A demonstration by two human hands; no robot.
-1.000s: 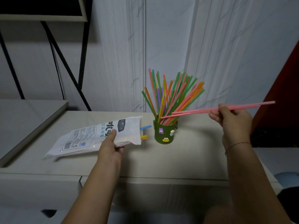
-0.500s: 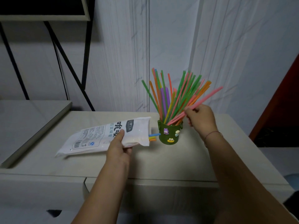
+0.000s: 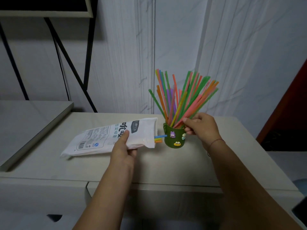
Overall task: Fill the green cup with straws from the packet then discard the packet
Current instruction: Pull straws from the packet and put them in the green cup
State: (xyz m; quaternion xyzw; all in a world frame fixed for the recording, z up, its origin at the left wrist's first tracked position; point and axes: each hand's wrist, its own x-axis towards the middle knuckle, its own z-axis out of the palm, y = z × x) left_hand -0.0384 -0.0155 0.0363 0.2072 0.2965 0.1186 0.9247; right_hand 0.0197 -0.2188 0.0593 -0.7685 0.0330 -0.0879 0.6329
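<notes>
Filling step. Right hand [image 3: 201, 128] pinched straws [image 3: 184, 103] into the cup [image 3: 174, 139] just below it. Left hand [image 3: 123, 147] gripped the packet [image 3: 103, 138]; last straws [image 3: 159, 138] poked out right of that grip. Next move, my call: let go and pull those.

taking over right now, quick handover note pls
Left hand grips the packet near its open end; the packet's far end is on the counter.
Right hand pinches pink straws at the rim of the green cup.
Done: the cup already holds a full fan of straws.
Left: a few straw ends poke from the packet; move them to the cup, then discard the packet.
</notes>
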